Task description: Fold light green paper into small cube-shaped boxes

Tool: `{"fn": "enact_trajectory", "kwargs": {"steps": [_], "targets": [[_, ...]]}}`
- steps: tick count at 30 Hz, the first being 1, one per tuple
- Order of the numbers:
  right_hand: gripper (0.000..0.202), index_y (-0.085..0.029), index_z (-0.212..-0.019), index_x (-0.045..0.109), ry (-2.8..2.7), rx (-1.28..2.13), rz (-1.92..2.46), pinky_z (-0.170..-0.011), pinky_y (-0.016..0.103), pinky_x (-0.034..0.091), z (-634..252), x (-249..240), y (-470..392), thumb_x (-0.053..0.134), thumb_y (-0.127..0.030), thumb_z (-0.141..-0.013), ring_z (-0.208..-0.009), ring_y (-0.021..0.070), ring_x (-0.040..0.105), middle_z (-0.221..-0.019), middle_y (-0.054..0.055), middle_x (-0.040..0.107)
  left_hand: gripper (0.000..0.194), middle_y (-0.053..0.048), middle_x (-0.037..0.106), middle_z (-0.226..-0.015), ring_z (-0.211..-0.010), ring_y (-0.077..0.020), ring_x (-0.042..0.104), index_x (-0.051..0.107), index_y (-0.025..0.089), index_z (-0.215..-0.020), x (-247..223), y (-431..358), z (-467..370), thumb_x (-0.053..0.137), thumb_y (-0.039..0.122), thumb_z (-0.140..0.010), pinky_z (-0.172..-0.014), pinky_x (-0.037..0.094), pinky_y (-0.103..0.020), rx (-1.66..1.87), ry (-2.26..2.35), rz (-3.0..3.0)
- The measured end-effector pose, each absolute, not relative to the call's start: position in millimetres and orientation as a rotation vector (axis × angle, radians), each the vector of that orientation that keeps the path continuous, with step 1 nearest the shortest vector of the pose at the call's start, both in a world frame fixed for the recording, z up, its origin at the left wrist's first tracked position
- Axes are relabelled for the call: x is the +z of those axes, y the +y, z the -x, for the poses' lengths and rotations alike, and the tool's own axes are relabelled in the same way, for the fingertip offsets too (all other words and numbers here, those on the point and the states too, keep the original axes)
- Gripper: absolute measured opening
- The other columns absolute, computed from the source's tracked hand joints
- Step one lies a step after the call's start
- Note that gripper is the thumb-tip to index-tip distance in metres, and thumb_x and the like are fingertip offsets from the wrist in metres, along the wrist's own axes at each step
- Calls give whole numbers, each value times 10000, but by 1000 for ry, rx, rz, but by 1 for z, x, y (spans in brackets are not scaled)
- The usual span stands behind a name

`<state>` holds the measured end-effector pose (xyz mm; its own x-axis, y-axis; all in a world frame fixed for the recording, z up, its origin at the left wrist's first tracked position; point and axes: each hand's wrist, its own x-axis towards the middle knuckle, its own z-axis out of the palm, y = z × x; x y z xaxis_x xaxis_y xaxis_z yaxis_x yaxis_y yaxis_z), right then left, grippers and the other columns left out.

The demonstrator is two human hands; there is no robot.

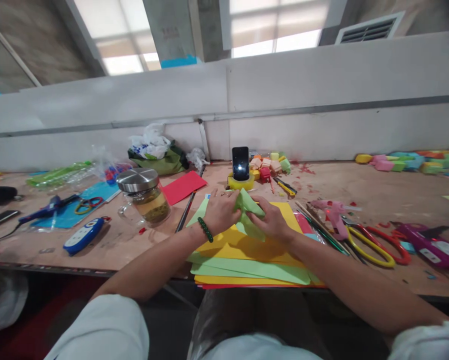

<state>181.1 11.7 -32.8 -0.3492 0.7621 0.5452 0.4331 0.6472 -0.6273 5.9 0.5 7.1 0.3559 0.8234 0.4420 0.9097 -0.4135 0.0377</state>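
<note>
Between my two hands is a folded piece of light green paper (250, 210), raised over a stack of coloured paper (228, 245). My left hand (224, 212), with a dark green bead bracelet (205, 229) at its wrist, pinches the paper from the left. My right hand (270, 220) grips its right side, thumb and fingers closed on the edge. Yellow sheets lie on top of the stack, with green and red ones showing at its front. Part of the fold is hidden behind my fingers.
A phone (240, 164) leans upright in a yellow tape roll (241, 182) behind my hands. Left stands a glass tea mug (149, 202); red paper (184, 188) lies beside it. Right are a pink glue gun (333, 216), scissors (372, 247) and a power strip (430, 247). Folded paper pieces (271, 165) lie behind.
</note>
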Motion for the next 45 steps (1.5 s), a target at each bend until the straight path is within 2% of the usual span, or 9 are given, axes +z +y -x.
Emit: {"fn": "enact_trajectory", "kwargs": {"steps": [4, 7, 13, 18, 26, 30, 35, 41, 45], "targets": [[377, -219, -1178, 542, -1952, 478, 938, -825, 375, 513, -181, -32, 12, 537, -290, -808, -943, 250, 663, -1111, 87, 685, 435, -124, 704, -1056, -1002, -283, 629, 556, 159, -1208, 5, 8, -3, 531, 176, -775, -1041, 322, -495, -665, -1530, 2408], [379, -220, -1168, 544, -1911, 497, 961, -819, 374, 517, -180, -32, 13, 546, -270, -793, -938, 247, 662, -1093, 79, 688, 513, -131, 664, -1173, -1053, -272, 618, 500, 161, -1249, -5, 7, 1, 586, 251, -752, -1036, 345, -465, -893, -1469, 2388], [372, -208, -1170, 522, -1907, 524, 958, -842, 371, 513, -178, -32, 11, 534, -272, -804, -971, 240, 658, -1118, 87, 677, 88, -105, 613, -1286, -1146, -265, 587, 598, 213, -861, -19, 5, 5, 572, 227, -778, -1084, 256, -523, -929, -1395, 2428], [374, -215, -1180, 513, -1935, 494, 923, -792, 343, 524, -179, -33, 10, 524, -271, -810, -913, 226, 673, -1101, 80, 682, 45, -76, 623, -1266, -1170, -254, 560, 577, 208, -753, -14, 5, 10, 545, 182, -770, -1093, 224, -528, -1048, -1355, 2448], [385, -227, -1165, 535, -1916, 608, 920, -775, 327, 535, -182, -30, 16, 555, -258, -782, -934, 222, 681, -1099, 61, 691, 19, -91, 635, -1070, -1061, -226, 572, 474, 199, -725, -12, 33, 34, 474, 217, -721, -889, 447, -357, -1985, -1625, 2439], [353, -228, -1097, 580, -1811, 668, 957, -809, 343, 540, -183, -28, 17, 612, -287, -751, -960, 226, 666, -1103, 56, 686, 100, -88, 630, -1049, -975, -201, 594, 474, 190, -769, -16, 39, 34, 474, 290, -760, -825, 475, -330, -2221, -1711, 2391], [409, -209, -1030, 568, -1441, 950, 955, -664, 315, 558, -182, -30, 20, 687, -433, -710, -778, 198, 663, -937, 49, 698, 460, -99, 603, -1198, -1022, -198, 610, 509, 198, -1135, -19, 25, 15, 560, 486, -780, -838, 483, -321, -2718, -1861, 2515], [437, -213, -1052, 578, -1518, 1016, 934, -678, 337, 566, -177, -35, 15, 687, -488, -730, -781, 209, 657, -929, 49, 697, 561, -100, 703, -876, -775, -193, 645, 660, 132, -878, -28, 18, 5, 735, 610, -594, -682, 495, -281, -2499, -2204, 2920], [623, -226, -1215, 496, -1604, 976, 901, -788, 377, 563, -184, -34, 27, 735, -468, -693, -986, 242, 645, -1144, 97, 651, 373, -27, 669, -648, -564, -122, 587, 686, 116, -733, -14, 26, 22, 776, 446, -587, -536, 446, -216, -2042, -2272, 3202]]}}
